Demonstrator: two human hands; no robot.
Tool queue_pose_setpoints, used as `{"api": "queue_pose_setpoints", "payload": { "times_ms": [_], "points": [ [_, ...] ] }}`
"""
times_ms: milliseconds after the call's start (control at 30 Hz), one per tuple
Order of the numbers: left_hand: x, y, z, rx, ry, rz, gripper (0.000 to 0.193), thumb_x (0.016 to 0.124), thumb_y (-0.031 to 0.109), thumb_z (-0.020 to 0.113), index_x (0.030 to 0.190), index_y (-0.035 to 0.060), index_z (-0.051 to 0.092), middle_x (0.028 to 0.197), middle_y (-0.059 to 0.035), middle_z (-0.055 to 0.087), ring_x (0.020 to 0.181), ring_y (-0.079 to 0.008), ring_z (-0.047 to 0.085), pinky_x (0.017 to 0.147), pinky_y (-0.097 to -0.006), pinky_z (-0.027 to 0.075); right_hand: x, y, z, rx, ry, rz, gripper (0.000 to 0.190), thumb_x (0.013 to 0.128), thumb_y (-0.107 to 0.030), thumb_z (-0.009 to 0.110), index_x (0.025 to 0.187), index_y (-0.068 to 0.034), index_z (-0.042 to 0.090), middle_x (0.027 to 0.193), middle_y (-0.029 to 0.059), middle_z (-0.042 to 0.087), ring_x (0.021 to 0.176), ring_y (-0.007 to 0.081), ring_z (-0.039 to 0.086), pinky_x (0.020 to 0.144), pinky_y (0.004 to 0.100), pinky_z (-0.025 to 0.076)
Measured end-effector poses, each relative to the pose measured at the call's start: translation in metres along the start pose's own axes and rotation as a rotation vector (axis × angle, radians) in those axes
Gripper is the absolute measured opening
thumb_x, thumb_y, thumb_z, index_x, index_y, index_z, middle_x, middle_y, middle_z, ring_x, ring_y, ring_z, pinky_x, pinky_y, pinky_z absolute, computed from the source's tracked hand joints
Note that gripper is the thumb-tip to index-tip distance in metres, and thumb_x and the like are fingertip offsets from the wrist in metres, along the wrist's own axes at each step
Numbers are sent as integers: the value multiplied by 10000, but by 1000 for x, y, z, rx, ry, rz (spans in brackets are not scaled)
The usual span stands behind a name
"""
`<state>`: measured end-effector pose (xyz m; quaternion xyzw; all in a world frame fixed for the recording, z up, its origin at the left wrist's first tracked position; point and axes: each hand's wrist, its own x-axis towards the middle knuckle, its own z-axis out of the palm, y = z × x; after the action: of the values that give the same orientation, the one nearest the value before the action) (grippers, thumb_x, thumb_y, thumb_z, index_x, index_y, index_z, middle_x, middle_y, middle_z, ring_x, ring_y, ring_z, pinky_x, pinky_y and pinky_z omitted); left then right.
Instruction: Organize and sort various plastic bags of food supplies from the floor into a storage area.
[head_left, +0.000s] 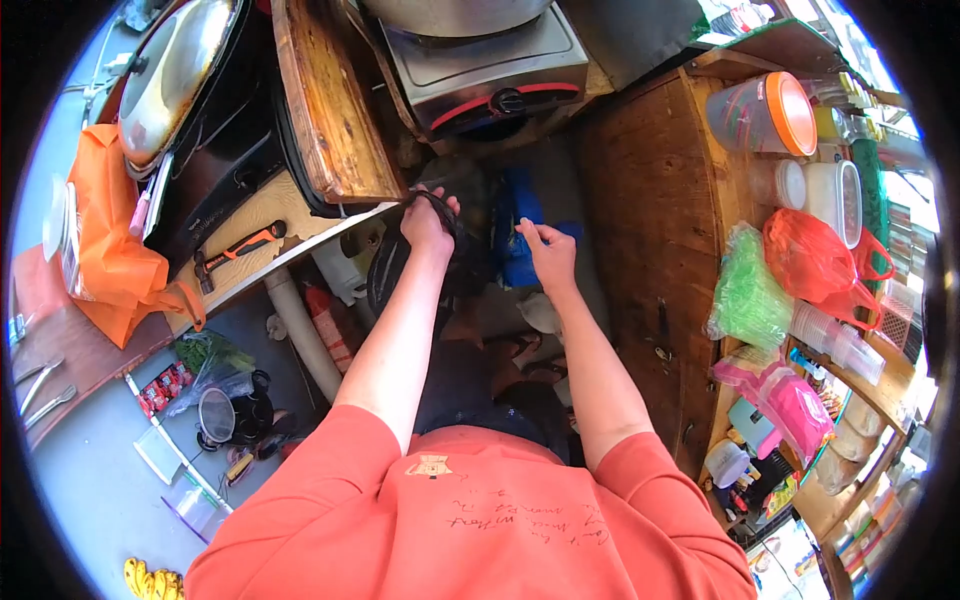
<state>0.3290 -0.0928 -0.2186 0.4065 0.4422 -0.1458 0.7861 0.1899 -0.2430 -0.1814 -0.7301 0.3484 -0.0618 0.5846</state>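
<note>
My left hand (429, 225) grips the gathered top of a black plastic bag (405, 262), which hangs below it beside the counter's edge. My right hand (550, 253) is raised to the right of the bag, thumb and index finger pinched together; whether something thin is between them cannot be told. Beneath and beyond my right hand lies a blue plastic item (516, 217), possibly a bag. The bag's lower part is in shadow, and its contents are hidden.
A gas stove (487, 71) with a large metal pot (457, 15) stands ahead. A wooden board (337, 105) and a hammer (240, 251) are on the left counter (300, 244). At right, a wooden cabinet (645, 247) rises beside shelves with plastic tubs and a red plastic bag (810, 255).
</note>
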Motion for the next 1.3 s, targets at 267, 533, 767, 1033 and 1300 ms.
{"api": "queue_pose_setpoints", "payload": {
  "times_ms": [267, 533, 767, 1033, 1300],
  "points": [
    [7, -13, 34, 26, 198, 78, 205, 976, 213, 522, 942, 13, 549, 801, -115, 650, 557, -270, 638, 473, -384, 519, -31, 5, -35, 100, 50, 81, 304, 907, -264, 712, 937, 37, 743, 860, 76, 753, 791, 70, 644, 752, 246, 495],
    [6, -9, 52, 89, 347, 178, 339, 963, 288, 527, 848, -28, 564, 714, -127, 627, 488, -276, 619, 400, -367, 485, -68, 31, -57, 88, 54, 114, 250, 889, -205, 726, 936, 39, 741, 852, 71, 750, 790, 74, 645, 752, 251, 501],
    [-6, -15, 59, 200, 326, 196, 417, 967, 373, 524, 834, -21, 550, 710, -128, 627, 502, -274, 629, 405, -372, 484, -99, 45, -62, 44, -1, 161, 254, 880, -203, 736, 940, 43, 737, 841, 71, 747, 777, 74, 643, 727, 253, 504],
    [-5, -19, 48, -9, 158, 106, 473, 977, 493, 430, 915, 41, 555, 798, -135, 644, 560, -296, 642, 474, -419, 497, -116, 40, -54, 91, -77, 168, 253, 889, -215, 729, 922, 35, 742, 827, 49, 742, 772, 64, 631, 722, 246, 498],
    [-25, -38, 39, 76, 167, 41, 510, 973, 534, 415, 944, 46, 560, 795, -133, 643, 541, -289, 637, 453, -406, 490, -115, 32, -50, 49, -105, 159, 232, 885, -207, 729, 918, 22, 751, 820, 59, 748, 761, 71, 643, 718, 253, 497]
  ]
}}
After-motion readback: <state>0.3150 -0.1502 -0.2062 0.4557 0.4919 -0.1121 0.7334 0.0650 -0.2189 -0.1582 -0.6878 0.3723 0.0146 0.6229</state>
